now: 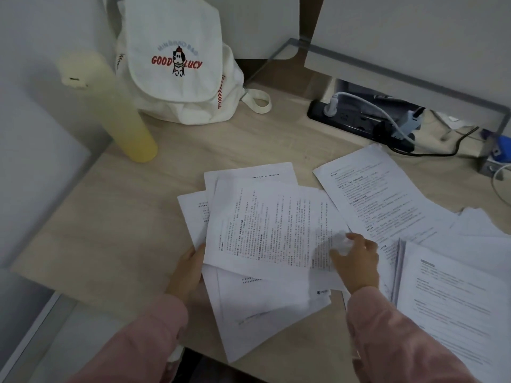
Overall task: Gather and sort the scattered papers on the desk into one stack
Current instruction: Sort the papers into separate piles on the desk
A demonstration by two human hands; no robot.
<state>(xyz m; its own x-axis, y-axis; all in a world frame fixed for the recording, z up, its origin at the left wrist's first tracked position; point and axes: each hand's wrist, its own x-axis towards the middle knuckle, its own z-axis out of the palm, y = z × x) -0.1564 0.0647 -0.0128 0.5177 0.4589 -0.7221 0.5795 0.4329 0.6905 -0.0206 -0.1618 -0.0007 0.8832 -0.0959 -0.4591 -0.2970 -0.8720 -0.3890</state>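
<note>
Our left hand (pixel 188 268) grips the papers (pixel 262 299) edge-on, right hand (pixel 356 261) pinches the top sheet (pixel 276 225); flimsy, slippery stuff, best grabbed by edges.

Papers (pixel 276 225) white, dense black print, a few bold headings. Desk (pixel 110 230) pale wood grain, beige. Bag (pixel 171 51) off-white, red "GOOD LUCY" lettering, black-and-white dog print with a red hat, grey arc of text above, red chevron stitching down the sides. Bottle (pixel 110 106) cream at the top fading to stronger yellow at the base. Power strip (pixel 356 124) black, plug (pixel 330 107) white. Sleeves (pixel 143 341) soft pink.
</note>
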